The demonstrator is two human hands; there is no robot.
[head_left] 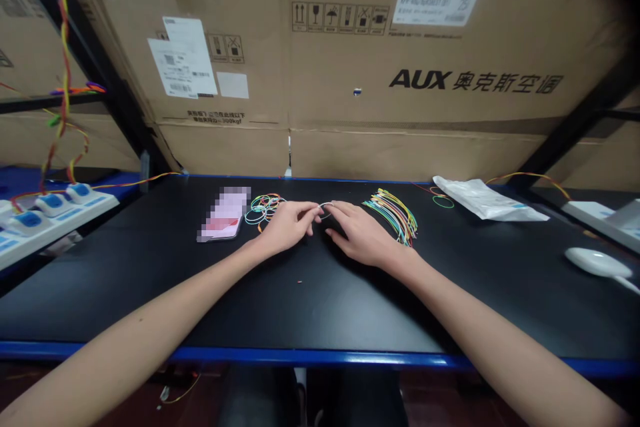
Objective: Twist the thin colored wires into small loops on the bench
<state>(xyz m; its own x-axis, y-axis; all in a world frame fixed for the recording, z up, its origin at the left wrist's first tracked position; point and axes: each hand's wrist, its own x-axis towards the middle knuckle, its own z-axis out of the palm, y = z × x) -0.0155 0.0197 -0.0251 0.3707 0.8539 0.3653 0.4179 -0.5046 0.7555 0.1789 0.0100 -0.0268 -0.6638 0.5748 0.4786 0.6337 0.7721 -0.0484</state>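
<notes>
My left hand (291, 223) is closed in a pinch on a thin pale wire (326, 209), which curves over to my right hand (361, 233). The fingertips of my right hand touch the wire, while its thumb stands apart from the index finger. Beside my left hand lies a loose tangle of coloured wires (260, 209), partly covered by the hand. Just beyond my right wrist is a fanned bundle of coloured jumper wires (395, 213), its near end close to the forearm.
A phone (227, 213) with a blurred screen lies left of the tangle. A tiny scrap (299, 281) sits near the front. A white plastic bag (485, 199) and a white mouse-like object (597, 261) are at right. Power strips (65, 210) stand leftward. Large cardboard boxes (340, 47) wall the back.
</notes>
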